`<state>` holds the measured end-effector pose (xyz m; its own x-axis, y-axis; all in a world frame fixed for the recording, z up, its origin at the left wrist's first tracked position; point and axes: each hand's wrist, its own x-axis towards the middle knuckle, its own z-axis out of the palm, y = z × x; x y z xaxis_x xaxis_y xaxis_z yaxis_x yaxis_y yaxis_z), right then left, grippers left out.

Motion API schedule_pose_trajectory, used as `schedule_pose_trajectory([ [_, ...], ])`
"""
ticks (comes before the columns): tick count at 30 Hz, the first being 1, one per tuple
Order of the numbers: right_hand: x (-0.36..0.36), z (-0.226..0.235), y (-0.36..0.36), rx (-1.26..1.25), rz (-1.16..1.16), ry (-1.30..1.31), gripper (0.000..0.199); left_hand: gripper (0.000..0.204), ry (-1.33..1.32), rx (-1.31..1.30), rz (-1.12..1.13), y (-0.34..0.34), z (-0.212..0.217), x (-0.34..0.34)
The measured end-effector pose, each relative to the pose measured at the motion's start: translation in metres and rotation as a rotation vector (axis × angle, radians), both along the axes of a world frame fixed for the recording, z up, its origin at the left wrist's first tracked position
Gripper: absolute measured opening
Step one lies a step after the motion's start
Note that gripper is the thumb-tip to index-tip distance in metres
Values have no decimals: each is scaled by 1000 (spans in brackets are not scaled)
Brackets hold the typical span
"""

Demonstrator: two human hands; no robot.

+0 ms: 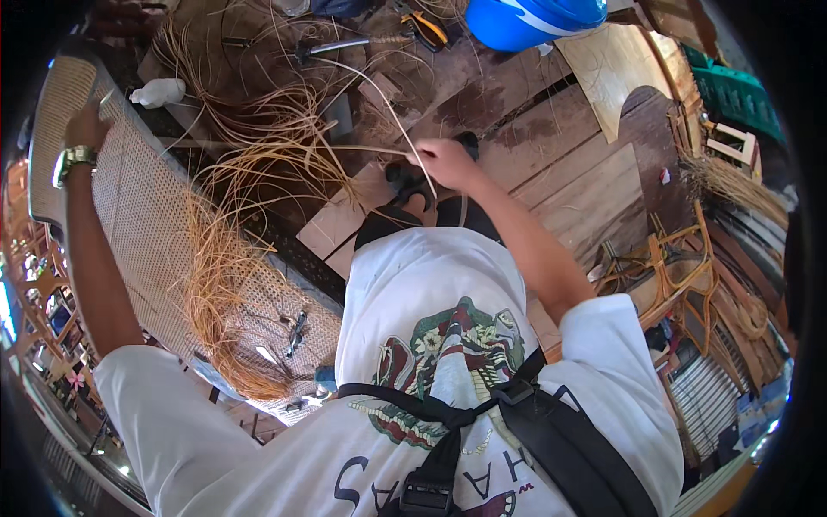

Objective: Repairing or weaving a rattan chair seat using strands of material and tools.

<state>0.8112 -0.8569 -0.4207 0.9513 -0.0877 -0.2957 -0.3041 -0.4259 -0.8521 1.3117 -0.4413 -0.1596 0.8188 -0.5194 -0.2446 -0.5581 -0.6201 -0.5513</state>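
Right hand (445, 162) is closed on a long pale cane strand (379, 93) that arcs up over the wooden floor (551, 146). Left hand (84, 127), wristwatch on, reaches out to the top edge of the woven cane panel (142, 215); its grip can't be made out. Loose cane strips (220, 284) lie heaped across the panel.

Bright daylight, heavy fisheye bending, perhaps slightly blurred edges.

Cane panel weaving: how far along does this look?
Done: the woven cane panel shows a finished mesh over most of its visible face. In hand: left hand rests on the panel's far end; right hand pulls a single cane strand. Left: loose strand bundles lie unwoven on the panel.
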Motion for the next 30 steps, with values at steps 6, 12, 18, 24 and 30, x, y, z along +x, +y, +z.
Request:
schedule_pose_trajectory([
  [6,59,6,13,165,-264,70,30,28,1170,-523,376,-171,-98,-241],
  [12,64,3,1,68,-320,88,25,21,1043,-744,130,-238,-219,-349],
  [18,72,16,-21,316,-483,170,27,30,821,-900,-21,-270,-251,-314],
  [24,67,18,-29,327,-456,215,22,39,960,-945,-78,-278,-260,-303],
  [30,59,5,-26,102,-369,227,31,40,806,-886,-219,-271,-285,-297],
])
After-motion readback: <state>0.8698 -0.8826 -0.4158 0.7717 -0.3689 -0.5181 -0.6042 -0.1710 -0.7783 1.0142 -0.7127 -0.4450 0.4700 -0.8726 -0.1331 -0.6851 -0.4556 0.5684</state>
